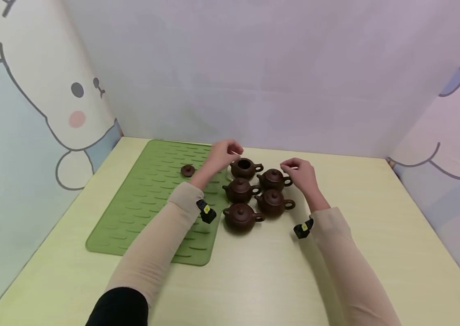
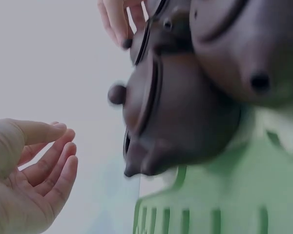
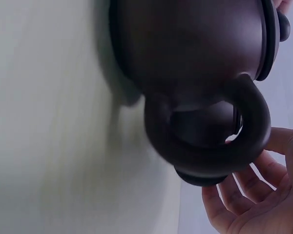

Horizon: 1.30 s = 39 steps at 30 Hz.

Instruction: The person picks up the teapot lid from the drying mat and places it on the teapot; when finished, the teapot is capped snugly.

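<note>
Several small dark brown clay teapots stand close together beside a green mat. My left hand (image 1: 223, 154) hovers by the lidless teapot (image 1: 244, 168) at the back; its fingers are loosely bent and hold nothing, as the left wrist view shows. To the right, my right hand (image 1: 300, 174) is beside the back-right lidded teapot (image 1: 271, 179), near its handle. Its fingers (image 3: 244, 190) look relaxed, partly hidden behind a nearer teapot's handle (image 3: 259, 117); whether they touch a teapot I cannot tell. A loose round lid (image 1: 187, 170) lies on the mat.
The ridged green mat (image 1: 132, 217) covers the left part of the pale table (image 1: 376, 226). Three more lidded teapots, the left-middle one (image 1: 239, 190), the right-middle one (image 1: 273, 203) and the front one (image 1: 240, 218), stand nearer me. A pale curtain (image 1: 254, 81) closes the back.
</note>
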{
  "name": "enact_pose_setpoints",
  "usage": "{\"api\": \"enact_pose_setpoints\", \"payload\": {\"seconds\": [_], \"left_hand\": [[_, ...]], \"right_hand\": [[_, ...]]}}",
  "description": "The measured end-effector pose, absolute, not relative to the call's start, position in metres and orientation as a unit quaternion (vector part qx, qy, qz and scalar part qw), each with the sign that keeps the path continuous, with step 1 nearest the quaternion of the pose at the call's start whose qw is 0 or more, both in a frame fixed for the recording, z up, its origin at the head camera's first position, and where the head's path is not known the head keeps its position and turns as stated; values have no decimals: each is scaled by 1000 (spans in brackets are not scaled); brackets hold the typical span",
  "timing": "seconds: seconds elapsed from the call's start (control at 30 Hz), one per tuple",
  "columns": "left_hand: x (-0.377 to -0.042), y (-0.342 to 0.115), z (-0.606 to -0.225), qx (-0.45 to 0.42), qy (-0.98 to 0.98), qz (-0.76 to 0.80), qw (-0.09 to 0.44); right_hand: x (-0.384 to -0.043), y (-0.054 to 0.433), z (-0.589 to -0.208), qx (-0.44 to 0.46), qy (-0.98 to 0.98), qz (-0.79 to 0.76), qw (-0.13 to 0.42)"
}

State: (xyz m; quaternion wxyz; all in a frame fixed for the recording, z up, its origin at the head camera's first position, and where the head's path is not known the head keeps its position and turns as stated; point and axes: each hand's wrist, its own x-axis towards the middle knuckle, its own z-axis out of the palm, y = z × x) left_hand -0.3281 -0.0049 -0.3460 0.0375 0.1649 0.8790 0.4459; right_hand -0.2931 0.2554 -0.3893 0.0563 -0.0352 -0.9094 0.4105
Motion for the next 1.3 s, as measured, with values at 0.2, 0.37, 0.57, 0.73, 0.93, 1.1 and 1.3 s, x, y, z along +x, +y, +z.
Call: {"api": "enact_pose_setpoints", "payload": {"seconds": [0.2, 0.37, 0.57, 0.73, 0.93, 1.1, 1.3], "left_hand": [[-332, -33, -354, 135, 879, 457, 23], [-334, -57, -362, 113, 876, 468, 25], [-335, -81, -371, 89, 883, 460, 4], [-335, -97, -378, 66, 889, 454, -2], [-334, -112, -388, 45, 892, 451, -11], [-332, -123, -396, 29, 891, 453, -11], [-334, -133, -407, 4, 889, 458, 17]], "right_hand": [[-302, 247, -385, -18, -908, 414, 50], [-307, 237, -384, -5, -910, 413, 37], [-314, 229, -382, 10, -916, 400, 9], [-318, 224, -383, 15, -920, 392, -6], [-319, 219, -385, 18, -927, 375, -18], [-320, 216, -385, 19, -933, 360, -19], [-322, 213, -387, 25, -935, 353, -15]]}}
